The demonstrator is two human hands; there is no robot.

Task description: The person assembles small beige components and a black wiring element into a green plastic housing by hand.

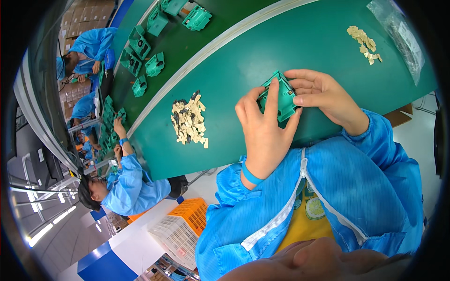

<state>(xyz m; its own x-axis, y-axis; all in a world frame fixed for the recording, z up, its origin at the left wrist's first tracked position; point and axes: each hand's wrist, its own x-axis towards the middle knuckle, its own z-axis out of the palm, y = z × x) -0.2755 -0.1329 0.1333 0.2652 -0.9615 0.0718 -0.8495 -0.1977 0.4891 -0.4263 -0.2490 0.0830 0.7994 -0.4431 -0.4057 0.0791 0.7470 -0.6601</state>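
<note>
Between my two hands is a green plastic housing (286, 100), held just above the green tabletop (234, 61). My left hand (266, 124) grips its near left side, with the index finger stretched over the open inside. My right hand (323, 96) closes on the housing's right edge, thumb on the near side and fingers behind. A small dark part shows inside the housing near the right thumb; its kind is too small to tell. To the left lies a heap of cream and black small pieces (189, 118).
More cream pieces (364, 43) lie at the far right beside a clear plastic bag (401, 37). Past a pale rail (201, 51), several green housings (139, 43) stand on a dark green belt (183, 44). Co-workers in blue (131, 189) work at the left; an orange crate (190, 213) stands below.
</note>
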